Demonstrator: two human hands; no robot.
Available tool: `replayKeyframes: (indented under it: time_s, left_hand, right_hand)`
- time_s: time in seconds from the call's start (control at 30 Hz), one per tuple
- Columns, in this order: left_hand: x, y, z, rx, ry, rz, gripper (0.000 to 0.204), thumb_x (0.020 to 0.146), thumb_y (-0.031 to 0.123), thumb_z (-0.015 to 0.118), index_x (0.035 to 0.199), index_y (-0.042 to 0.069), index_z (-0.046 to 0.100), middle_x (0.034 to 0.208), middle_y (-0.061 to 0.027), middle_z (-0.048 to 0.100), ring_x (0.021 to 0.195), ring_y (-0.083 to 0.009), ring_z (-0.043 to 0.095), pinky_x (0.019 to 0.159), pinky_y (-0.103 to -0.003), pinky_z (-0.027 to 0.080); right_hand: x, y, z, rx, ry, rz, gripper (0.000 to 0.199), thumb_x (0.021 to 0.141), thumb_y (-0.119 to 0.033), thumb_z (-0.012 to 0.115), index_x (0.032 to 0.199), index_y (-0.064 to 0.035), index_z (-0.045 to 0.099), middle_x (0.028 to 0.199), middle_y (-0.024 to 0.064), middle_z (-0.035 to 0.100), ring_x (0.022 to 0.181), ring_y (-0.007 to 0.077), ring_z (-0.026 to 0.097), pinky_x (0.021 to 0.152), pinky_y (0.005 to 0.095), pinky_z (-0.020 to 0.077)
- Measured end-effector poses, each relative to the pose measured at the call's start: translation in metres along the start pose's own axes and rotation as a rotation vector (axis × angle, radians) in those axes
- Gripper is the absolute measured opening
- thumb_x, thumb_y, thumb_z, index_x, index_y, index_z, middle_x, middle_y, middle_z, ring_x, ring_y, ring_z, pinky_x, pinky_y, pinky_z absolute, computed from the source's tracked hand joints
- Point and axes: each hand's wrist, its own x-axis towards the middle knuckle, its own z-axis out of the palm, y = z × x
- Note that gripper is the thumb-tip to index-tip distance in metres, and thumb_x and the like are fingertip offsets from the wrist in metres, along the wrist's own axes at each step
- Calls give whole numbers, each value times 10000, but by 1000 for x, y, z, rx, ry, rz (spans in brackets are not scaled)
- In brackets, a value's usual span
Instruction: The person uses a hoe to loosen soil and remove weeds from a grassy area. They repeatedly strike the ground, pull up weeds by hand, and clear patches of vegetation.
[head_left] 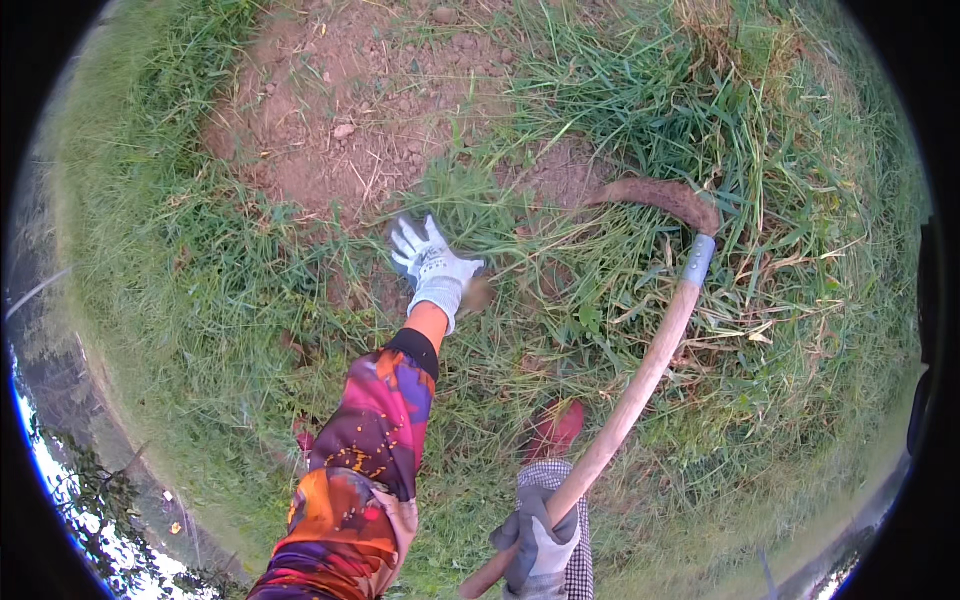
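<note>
My left hand (432, 258), in a white and grey work glove, reaches out low over the grass with its fingers spread and nothing visible in them. Blurred loose grass (455, 205) lies just beyond the fingertips. Around the wooden handle of a long-handled sickle (640, 385) the gloved fingers of my right hand (540, 550) are closed, at the lower edge. The sickle's curved, rusty blade (665, 197) rests by the grass at the right, its tip pointing left. A grey metal socket joins blade and handle.
A patch of bare reddish soil (330, 110) with small stones opens at the upper left. Thick tall grass (690, 110) stands at the upper right, with flattened stalks below it. A red shoe (555, 428) shows near my right hand. Branches (90, 500) appear at the lower left rim.
</note>
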Motion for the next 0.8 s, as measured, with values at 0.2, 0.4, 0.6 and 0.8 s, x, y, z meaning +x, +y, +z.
replayKeyframes:
  time_s: [0.2, 0.4, 0.6, 0.8]
  left_hand:
    - [45, -61, 49, -622, 71, 248, 531, 688, 327, 667, 1132, 96, 489, 1183, -131, 465, 1114, -247, 421, 947, -432, 318]
    - [-24, -92, -8, -1819, -128, -468, 246, 858, 343, 497, 950, 116, 519, 776, -30, 509, 705, -177, 497, 625, -343, 431]
    - [-148, -284, 56, -1146, -433, -593, 354, 830, 375, 539, 1038, 90, 513, 889, -50, 564, 692, -186, 503, 565, -369, 418]
    - [-411, -340, 68, -156, -1136, -220, 520, 739, 524, 495, 874, 40, 629, 869, -217, 621, 831, -347, 606, 735, -447, 458]
  right_hand:
    - [-1, 4, 5, 0, -74, -42, 237, 800, -127, 577, 991, -46, 463, 632, 34, 509, 512, 166, 487, 455, 291, 424]
    - [0, -4, 10, -113, -14, -196, 177, 783, -176, 563, 821, -24, 482, 503, 32, 466, 395, 128, 457, 362, 223, 329]
    - [-8, -14, 21, -105, -10, -250, 187, 797, -171, 554, 882, -31, 463, 544, 18, 450, 419, 112, 438, 386, 239, 373]
    - [-6, -6, 33, -31, 12, -166, 181, 813, -130, 560, 955, -58, 474, 622, -1, 445, 491, 85, 440, 396, 226, 388]
